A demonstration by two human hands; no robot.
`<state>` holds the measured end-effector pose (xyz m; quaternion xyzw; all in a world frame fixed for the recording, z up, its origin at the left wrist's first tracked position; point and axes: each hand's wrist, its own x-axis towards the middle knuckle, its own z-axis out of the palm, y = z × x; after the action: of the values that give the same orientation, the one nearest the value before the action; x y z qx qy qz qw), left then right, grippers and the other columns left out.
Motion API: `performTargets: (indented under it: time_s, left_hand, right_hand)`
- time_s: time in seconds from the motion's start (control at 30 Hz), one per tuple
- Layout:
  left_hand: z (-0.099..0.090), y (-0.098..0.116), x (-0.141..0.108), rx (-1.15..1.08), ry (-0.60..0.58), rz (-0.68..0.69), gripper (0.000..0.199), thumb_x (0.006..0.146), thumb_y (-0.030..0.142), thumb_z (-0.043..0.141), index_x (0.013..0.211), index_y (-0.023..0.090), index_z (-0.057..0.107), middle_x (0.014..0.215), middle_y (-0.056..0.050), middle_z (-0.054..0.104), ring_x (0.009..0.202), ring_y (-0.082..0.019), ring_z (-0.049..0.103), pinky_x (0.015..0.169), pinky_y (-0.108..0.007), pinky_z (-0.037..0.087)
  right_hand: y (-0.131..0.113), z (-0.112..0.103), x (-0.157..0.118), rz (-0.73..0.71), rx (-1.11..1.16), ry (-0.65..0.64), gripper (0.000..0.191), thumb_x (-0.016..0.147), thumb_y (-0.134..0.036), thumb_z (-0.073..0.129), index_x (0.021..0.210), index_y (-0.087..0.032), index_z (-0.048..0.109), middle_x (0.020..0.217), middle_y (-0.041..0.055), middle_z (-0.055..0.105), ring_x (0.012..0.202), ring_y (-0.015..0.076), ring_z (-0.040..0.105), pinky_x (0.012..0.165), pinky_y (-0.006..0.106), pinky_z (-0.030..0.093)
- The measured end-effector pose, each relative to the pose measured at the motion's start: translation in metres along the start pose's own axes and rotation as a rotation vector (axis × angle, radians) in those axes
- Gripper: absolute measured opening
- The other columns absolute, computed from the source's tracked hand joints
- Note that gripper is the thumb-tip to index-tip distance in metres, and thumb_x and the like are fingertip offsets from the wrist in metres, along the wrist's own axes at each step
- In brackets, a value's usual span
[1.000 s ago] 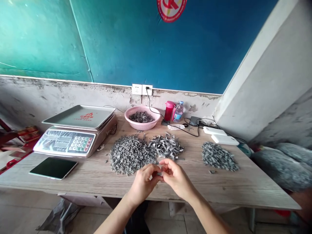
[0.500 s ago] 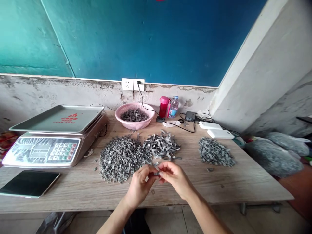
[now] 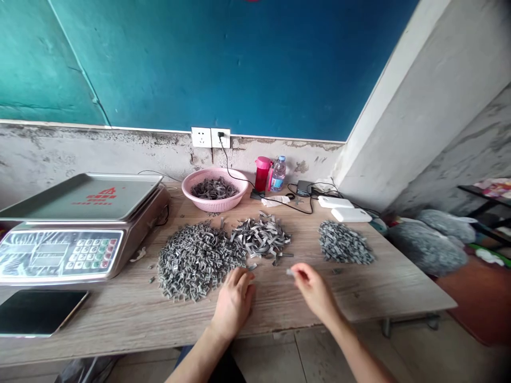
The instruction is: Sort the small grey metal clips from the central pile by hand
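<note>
Right grip (image 3: 315,292): fingertips together, clamped on a small grey piece (image 3: 290,272), held just above the table (image 3: 271,303), clear of the piles, so I can work it unobstructed, I judge.
Left grip (image 3: 233,303): fingers apart, resting on the table beside a stray piece (image 3: 251,267), apparently as a brace.
Piles: bent pieces (image 3: 195,263), longer strips (image 3: 261,238) and finer pieces (image 3: 343,243), seemingly kept apart by type.
Pink basket (image 3: 207,205): upper middle, holding more strips (image 3: 213,189) in reserve, it seems.

Bare L hand (image 3: 233,304); bare R hand (image 3: 315,293); bare forearms (image 3: 355,351); dark trousers (image 3: 215,367)
</note>
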<state>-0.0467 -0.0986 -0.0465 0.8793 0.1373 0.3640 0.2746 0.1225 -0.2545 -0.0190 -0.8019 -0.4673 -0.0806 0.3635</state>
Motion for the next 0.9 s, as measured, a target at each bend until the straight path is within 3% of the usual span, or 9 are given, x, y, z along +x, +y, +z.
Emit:
performTargets:
  time_s: [0.07,0.13,0.27,0.37,0.43,0.6,0.67,0.8,0.9]
  left_hand:
    - [0.000,-0.008,0.004,0.124,0.037,-0.009,0.020,0.081,0.004,0.049,0.096,0.014,0.057,0.100,-0.010,0.056,0.091,-0.021,0.053,0.082,-0.036,0.047]
    - [-0.001,-0.016,0.007,0.223,0.053,-0.041,0.022,0.080,0.004,0.050,0.098,0.015,0.058,0.101,-0.010,0.055,0.090,-0.022,0.051,0.081,-0.037,0.046]
    - [0.000,-0.025,0.009,0.341,0.020,-0.075,0.021,0.080,0.004,0.049,0.093,0.016,0.061,0.096,-0.009,0.054,0.088,-0.022,0.049,0.078,-0.035,0.045]
    - [0.001,-0.026,0.010,0.342,-0.006,-0.067,0.018,0.082,0.006,0.048,0.082,0.015,0.063,0.088,-0.009,0.054,0.085,-0.021,0.048,0.076,-0.034,0.044]
    - [-0.001,-0.025,0.012,0.301,-0.001,-0.056,0.019,0.083,0.005,0.047,0.078,0.015,0.062,0.086,-0.008,0.054,0.083,-0.020,0.047,0.076,-0.033,0.043]
    - [-0.011,-0.028,0.016,0.062,0.032,-0.060,0.014,0.085,0.010,0.050,0.078,0.014,0.061,0.087,-0.007,0.056,0.083,-0.018,0.049,0.078,-0.032,0.043]
    - [-0.014,-0.032,0.021,0.057,0.007,-0.065,0.012,0.084,0.013,0.052,0.085,0.015,0.063,0.091,-0.007,0.056,0.086,-0.019,0.049,0.080,-0.033,0.042]
    - [-0.017,-0.036,0.036,0.176,-0.200,-0.069,0.023,0.080,0.016,0.057,0.100,0.023,0.066,0.108,-0.009,0.054,0.101,-0.026,0.044,0.085,-0.039,0.037]
    - [-0.018,-0.038,0.051,0.132,-0.359,-0.087,0.018,0.078,0.016,0.057,0.088,0.024,0.070,0.109,-0.008,0.055,0.105,-0.029,0.040,0.087,-0.044,0.032]
  right_hand:
    - [0.018,-0.012,0.008,-0.006,-0.089,0.105,0.014,0.085,-0.025,0.050,0.080,-0.018,0.061,0.079,0.0079,0.058,0.071,0.0201,0.057,0.064,0.032,0.050]
    - [0.015,-0.009,0.014,-0.044,-0.133,0.134,0.013,0.083,-0.023,0.051,0.082,-0.017,0.063,0.089,0.0107,0.057,0.076,0.0214,0.057,0.068,0.034,0.049]
    - [-0.031,0.040,0.022,-0.274,-0.055,-0.140,0.025,0.084,-0.005,0.044,0.096,-0.017,0.062,0.098,0.0092,0.058,0.083,0.0184,0.057,0.076,0.031,0.050]
    - [-0.057,0.077,0.027,-0.302,-0.010,-0.188,0.031,0.078,0.003,0.040,0.088,-0.016,0.063,0.091,0.0089,0.059,0.086,0.0203,0.055,0.079,0.034,0.048]
    - [-0.063,0.087,0.030,-0.291,0.014,-0.183,0.029,0.078,0.003,0.040,0.081,-0.015,0.062,0.088,0.0094,0.060,0.086,0.0216,0.054,0.078,0.036,0.047]
    - [-0.059,0.070,0.030,-0.230,0.119,-0.188,0.018,0.083,-0.008,0.044,0.075,-0.016,0.058,0.087,0.0088,0.059,0.091,0.0232,0.050,0.082,0.037,0.042]
    - [-0.057,0.061,0.026,-0.151,0.166,-0.187,0.014,0.085,-0.014,0.045,0.077,-0.017,0.056,0.081,0.0071,0.058,0.083,0.0211,0.052,0.077,0.033,0.043]
    - [-0.049,0.053,0.015,0.042,0.289,-0.206,0.012,0.088,-0.025,0.045,0.083,-0.017,0.053,0.068,0.0021,0.056,0.061,0.0145,0.054,0.059,0.023,0.043]
    - [-0.043,0.053,0.006,0.126,0.370,-0.231,0.016,0.087,-0.031,0.048,0.082,-0.016,0.054,0.067,0.0013,0.055,0.060,0.0135,0.053,0.057,0.022,0.041]
